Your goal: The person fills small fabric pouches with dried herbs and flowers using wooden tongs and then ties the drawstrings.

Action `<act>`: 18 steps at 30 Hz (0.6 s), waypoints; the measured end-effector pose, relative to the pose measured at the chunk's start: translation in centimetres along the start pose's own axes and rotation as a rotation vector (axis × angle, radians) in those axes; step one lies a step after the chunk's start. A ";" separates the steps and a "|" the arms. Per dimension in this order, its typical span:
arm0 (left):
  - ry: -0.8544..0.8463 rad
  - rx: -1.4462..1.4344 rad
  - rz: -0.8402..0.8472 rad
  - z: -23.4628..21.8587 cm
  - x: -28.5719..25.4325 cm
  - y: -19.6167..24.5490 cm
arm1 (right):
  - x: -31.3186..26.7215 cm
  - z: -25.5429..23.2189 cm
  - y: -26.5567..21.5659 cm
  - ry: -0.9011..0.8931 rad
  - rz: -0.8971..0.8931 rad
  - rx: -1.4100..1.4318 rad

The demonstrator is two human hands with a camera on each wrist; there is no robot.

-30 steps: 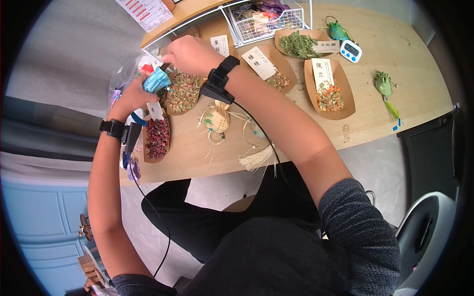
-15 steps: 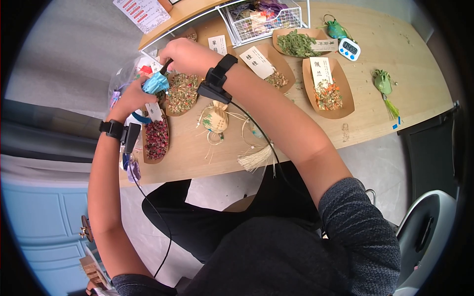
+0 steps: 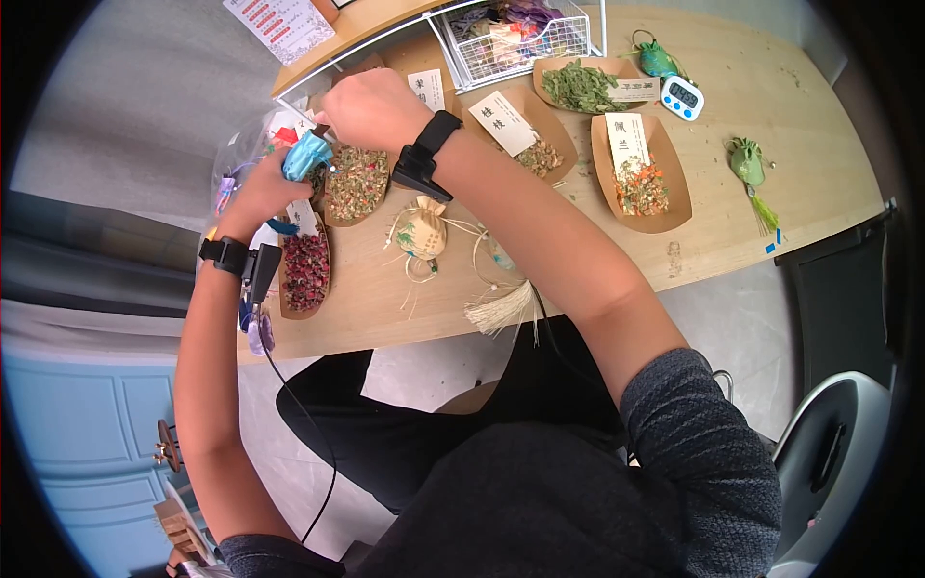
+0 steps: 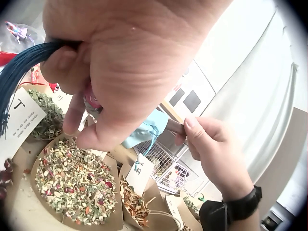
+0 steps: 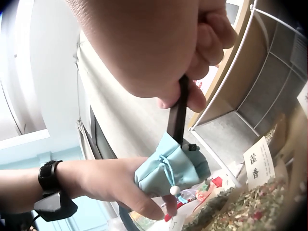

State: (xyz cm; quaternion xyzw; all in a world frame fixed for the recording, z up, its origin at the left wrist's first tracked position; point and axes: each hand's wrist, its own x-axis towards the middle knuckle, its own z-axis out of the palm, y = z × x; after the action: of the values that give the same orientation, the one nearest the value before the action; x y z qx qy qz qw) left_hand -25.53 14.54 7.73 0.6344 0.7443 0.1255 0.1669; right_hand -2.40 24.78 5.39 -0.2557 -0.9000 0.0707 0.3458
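Note:
My left hand (image 3: 262, 197) grips a light blue drawstring pouch (image 3: 307, 156) at the left of the table, with a dark blue tassel (image 4: 24, 62) hanging from the same hand. A dark, flat-sided handle (image 5: 178, 113) is pinched between the thumb and fingers of my right hand (image 5: 192, 62); its lower end goes into the mouth of the pouch (image 5: 168, 166), so that end is hidden. A tray of mixed dried herbs (image 4: 77, 178) lies below the left hand. Dried rosebuds (image 3: 306, 273) fill a paper tray nearer the table's front edge.
Labelled paper trays hold dried leaves (image 3: 581, 87) and orange-flecked herbs (image 3: 643, 188). A white wire basket (image 3: 520, 43) stands at the back. On the table (image 3: 597, 260) lie a cream pouch (image 3: 422, 231), a cream tassel (image 3: 501, 308), a timer (image 3: 683, 99) and green pouches (image 3: 748, 164).
Against half a second ago, the dark handle shows less above the pouch in the head view. Both hands have shifted slightly, the left one a little to the right with the pouch.

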 end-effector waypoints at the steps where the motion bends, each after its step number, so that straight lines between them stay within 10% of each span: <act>1: 0.001 -0.006 -0.009 0.1 0.1 0.0 | 0.0 0.2 0.1 -0.025 0.033 0.014; 11: -0.041 -0.103 -0.160 -0.5 -0.8 3.2 | 0.6 1.3 1.9 0.394 -0.235 0.195; 18: -0.034 -0.066 -0.127 -1.0 -0.1 2.0 | 0.1 0.8 1.1 0.111 -0.055 0.013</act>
State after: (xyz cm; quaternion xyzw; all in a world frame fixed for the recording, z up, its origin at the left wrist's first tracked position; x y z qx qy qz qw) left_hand -24.14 14.77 9.49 0.5820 0.7756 0.1280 0.2080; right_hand -2.54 25.84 4.57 -0.2321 -0.8856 0.0528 0.3989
